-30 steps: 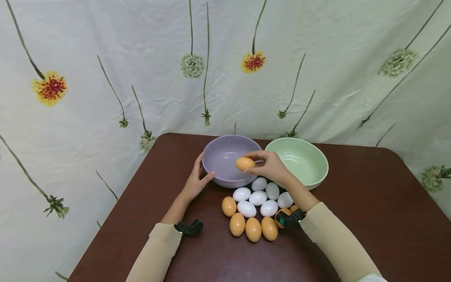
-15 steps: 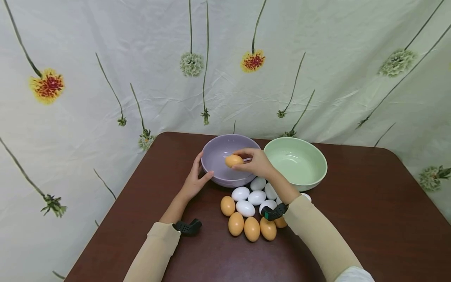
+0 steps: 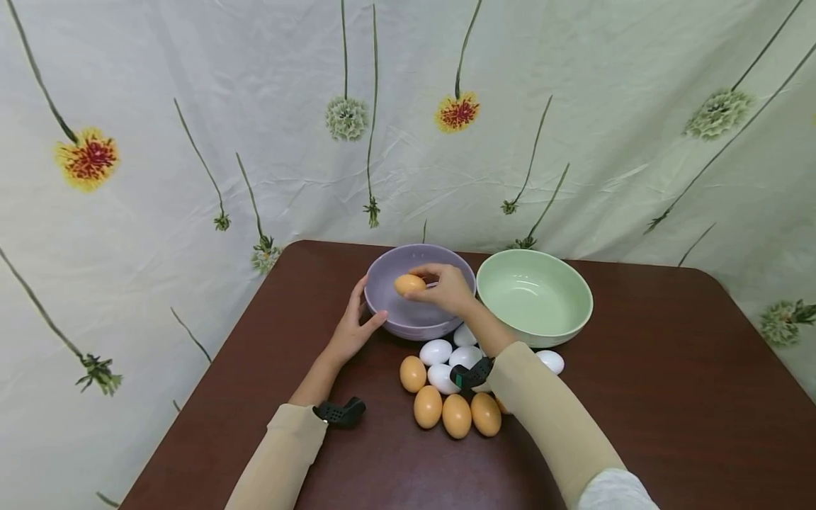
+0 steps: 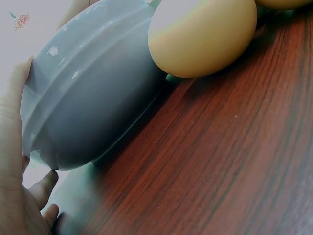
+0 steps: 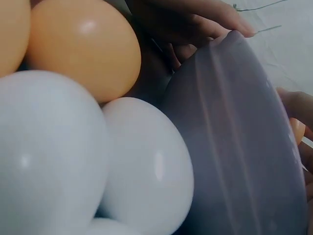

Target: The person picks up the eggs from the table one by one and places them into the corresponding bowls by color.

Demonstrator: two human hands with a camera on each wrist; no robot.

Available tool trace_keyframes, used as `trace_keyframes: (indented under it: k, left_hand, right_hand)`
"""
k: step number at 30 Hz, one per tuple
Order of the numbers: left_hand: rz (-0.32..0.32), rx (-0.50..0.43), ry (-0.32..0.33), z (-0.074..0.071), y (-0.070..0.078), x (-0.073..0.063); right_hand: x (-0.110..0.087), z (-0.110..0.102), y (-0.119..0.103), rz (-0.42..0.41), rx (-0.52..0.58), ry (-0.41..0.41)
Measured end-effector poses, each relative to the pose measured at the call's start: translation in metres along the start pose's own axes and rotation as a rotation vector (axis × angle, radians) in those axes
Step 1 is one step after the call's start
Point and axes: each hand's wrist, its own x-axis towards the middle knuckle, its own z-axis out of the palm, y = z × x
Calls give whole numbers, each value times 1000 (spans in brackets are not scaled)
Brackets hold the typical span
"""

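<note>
My right hand (image 3: 446,289) pinches a brown egg (image 3: 408,285) between thumb and fingers, over the inside of a purple bowl (image 3: 421,331). Against the bowl's left side, my left hand (image 3: 349,331) holds it steady, thumb near the front and fingers along the outer wall. The left wrist view shows that hand (image 4: 17,161) spread around the bowl's wall (image 4: 93,88). Seen from the right wrist, the pinched egg (image 5: 297,129) shows only partly past the rim. White eggs (image 3: 435,352) and brown eggs (image 3: 456,416) lie in front of the bowl, some hidden under my right forearm.
A light green bowl (image 3: 548,297) with nothing visible inside stands right beside the purple one. Both are near the back edge of a dark reddish-brown table (image 3: 669,354). Behind it hangs a white flowered cloth (image 3: 408,170).
My right hand has carried the brown egg leftward, deeper over the purple bowl. Its forearm swung left too, uncovering a white egg at the right. My left hand stays put.
</note>
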Motion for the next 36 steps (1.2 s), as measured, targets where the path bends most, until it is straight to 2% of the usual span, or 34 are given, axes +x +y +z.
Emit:
trace_keyframes:
  k: [10, 26, 36]
  left_hand:
    - [-8, -2, 2, 1, -1, -2]
    - [13, -10, 5, 1, -2, 1]
    - [4, -1, 9, 1, -1, 0]
  right_hand:
    - [2, 8, 2, 61, -143, 30]
    - [7, 9, 2, 68, -385, -81]
    - [8, 11, 1, 92, -433, -131]
